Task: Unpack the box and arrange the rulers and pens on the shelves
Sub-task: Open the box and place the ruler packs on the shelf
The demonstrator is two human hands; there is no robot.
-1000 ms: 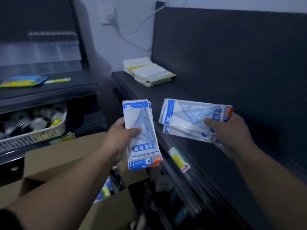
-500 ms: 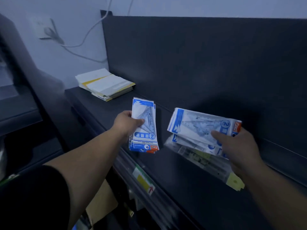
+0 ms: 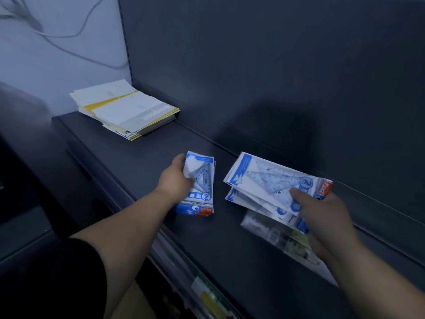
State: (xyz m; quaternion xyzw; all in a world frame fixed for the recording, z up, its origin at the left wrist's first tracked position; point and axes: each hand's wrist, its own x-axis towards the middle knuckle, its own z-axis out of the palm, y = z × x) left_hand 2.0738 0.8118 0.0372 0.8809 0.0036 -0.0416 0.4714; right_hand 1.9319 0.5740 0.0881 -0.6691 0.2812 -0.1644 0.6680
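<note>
My left hand [image 3: 175, 179] grips a small stack of blue-and-white ruler set packs [image 3: 200, 192], held low over the dark shelf [image 3: 230, 245], their lower end at or near its surface. My right hand [image 3: 322, 217] holds a fanned bunch of the same ruler set packs [image 3: 264, 180] with the thumb on top, hovering over the shelf further right. Beneath that bunch hangs a clear pack with a yellow-green card [image 3: 282, 240]. The shelf's dark back panel [image 3: 276, 65] rises behind both hands.
A pile of white and yellow booklets [image 3: 125, 109] lies at the shelf's far left end. A price label [image 3: 207, 293] sits on the shelf's front rail. A corner of a cardboard box [image 3: 138, 305] shows below. Cables [image 3: 69, 40] hang on the wall at left.
Both hands moved forward and down from in front of the shelf to over it. The view swung right, and the box and left shelving left the frame.
</note>
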